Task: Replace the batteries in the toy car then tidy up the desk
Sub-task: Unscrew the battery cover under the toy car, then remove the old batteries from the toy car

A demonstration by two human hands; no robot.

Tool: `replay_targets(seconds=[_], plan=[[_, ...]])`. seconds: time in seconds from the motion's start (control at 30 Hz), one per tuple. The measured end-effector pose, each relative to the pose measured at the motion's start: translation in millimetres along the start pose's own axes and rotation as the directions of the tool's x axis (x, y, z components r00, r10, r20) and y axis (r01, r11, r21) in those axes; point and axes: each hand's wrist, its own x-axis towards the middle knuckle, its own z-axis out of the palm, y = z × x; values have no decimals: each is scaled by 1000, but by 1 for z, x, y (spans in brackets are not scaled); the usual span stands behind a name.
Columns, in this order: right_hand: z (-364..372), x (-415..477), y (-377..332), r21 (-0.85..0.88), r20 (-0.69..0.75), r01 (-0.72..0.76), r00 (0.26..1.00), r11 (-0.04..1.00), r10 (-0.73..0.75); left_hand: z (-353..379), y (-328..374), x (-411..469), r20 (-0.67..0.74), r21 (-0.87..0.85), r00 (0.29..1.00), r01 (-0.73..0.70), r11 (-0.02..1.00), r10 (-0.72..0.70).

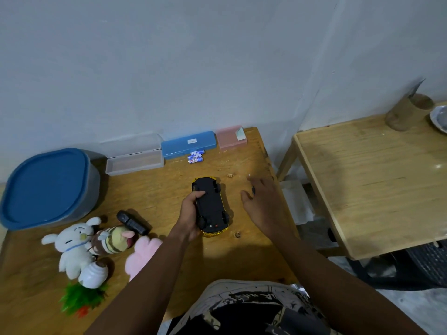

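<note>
Toy car (211, 207) belly-up mid worktop (150, 189), left hand (189, 213) gripping its left flank, thumb on chassis, right hand (262, 204) spread just right of car, not touching, batteries (196, 156) far, by blue case (188, 143).

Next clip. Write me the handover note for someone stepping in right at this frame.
Left hand: gripping the toy car, flipped underside up on the desk.
Right hand: open, hovering over the desk right of the car, with a small dark item by its fingers; too small to identify.
Batteries: loose by the blue case at the back.
Done: car turned over.
Left: swap batteries, then clear the plush toys and remote.
</note>
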Motion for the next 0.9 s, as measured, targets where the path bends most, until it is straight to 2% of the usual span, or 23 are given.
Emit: replay_targets(seconds=[0.13,0.27,0.33,0.67,0.8,0.9], plan=[[0,6,-40,252,18,177,982,951,-188,-2,6,-5,38,-23,999,-24,999,25],[-4,7,-67,270,92,404,893,874,-441,-14,8,-8,53,13,997,-61,998,60],[-5,3,-75,262,142,455,854,851,-500,-19,10,-10,49,33,997,-65,997,64],[7,-6,-96,358,308,393,807,847,-505,-42,7,-14,7,27,999,-46,999,45],[6,4,-103,463,462,239,757,854,-462,-47,6,-17,54,20,997,-50,999,49],[3,12,-109,527,521,137,727,838,-447,-47,7,-16,69,3,996,-50,999,50]])
